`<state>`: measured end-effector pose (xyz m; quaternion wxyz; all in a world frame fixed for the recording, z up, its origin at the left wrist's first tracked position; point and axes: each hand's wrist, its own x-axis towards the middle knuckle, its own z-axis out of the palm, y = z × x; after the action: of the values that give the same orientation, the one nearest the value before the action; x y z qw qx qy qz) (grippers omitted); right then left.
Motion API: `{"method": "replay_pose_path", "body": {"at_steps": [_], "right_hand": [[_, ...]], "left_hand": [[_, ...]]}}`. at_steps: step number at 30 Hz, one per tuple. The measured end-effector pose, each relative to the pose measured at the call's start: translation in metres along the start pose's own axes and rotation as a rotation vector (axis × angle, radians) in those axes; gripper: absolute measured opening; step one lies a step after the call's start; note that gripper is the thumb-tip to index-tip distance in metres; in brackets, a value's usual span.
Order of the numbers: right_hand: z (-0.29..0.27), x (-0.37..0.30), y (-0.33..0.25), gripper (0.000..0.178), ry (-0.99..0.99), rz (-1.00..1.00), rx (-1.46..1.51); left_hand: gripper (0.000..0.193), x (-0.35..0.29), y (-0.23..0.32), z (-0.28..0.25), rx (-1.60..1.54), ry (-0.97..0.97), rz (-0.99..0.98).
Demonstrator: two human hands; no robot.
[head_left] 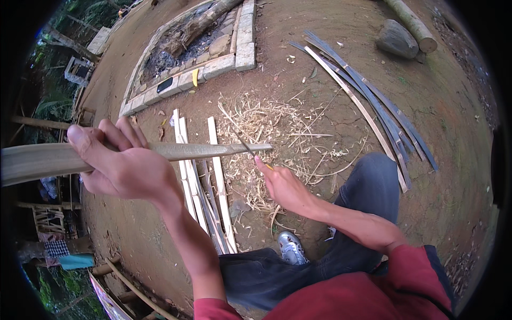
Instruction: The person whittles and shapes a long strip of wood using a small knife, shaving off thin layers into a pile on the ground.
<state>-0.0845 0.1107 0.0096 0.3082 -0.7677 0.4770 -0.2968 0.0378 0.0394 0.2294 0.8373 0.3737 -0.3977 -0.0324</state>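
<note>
My left hand (125, 162) is closed around a long pale strip of split bamboo (197, 151), which runs from the left edge of the view and narrows to a tip near the middle. In my right hand (288, 186) is a knife (246, 143); its thin dark blade crosses the strip close to the narrow end. A bit of yellow shows at the handle by my fingers, which hide the rest of it. Below the strip's tip, curled wood shavings (266, 114) lie scattered on the dirt.
Several pale strips (214, 160) lie left of the shavings, under my left arm. More bamboo strips (368, 93) lie to the right. Beyond is a block-edged fire pit (221, 66) with a dark phone (165, 85) on its rim. A rock (397, 40) and a log (413, 24) are far right.
</note>
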Motion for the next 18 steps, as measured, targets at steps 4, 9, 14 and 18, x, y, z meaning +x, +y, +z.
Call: {"method": "replay_pose_path", "body": {"at_steps": [4,9,14,18], "right_hand": [[-0.037,0.012,-0.047,0.063,0.212,-0.211,0.139],[0.019,0.000,0.013,0.065,-0.070,0.212,0.095],[-0.032,0.013,-0.046,0.068,0.338,-0.179,0.186],[0.014,0.002,-0.009,0.070,0.075,-0.043,0.079]], "left_hand": [[0.037,-0.001,0.005,-0.014,-0.006,-0.134,-0.035],[0.036,-0.002,0.002,-0.007,0.002,-0.033,-0.031],[0.038,0.012,-0.003,-0.018,0.042,0.055,-0.026],[0.035,0.014,-0.006,-0.027,0.037,-0.018,-0.038]]}}
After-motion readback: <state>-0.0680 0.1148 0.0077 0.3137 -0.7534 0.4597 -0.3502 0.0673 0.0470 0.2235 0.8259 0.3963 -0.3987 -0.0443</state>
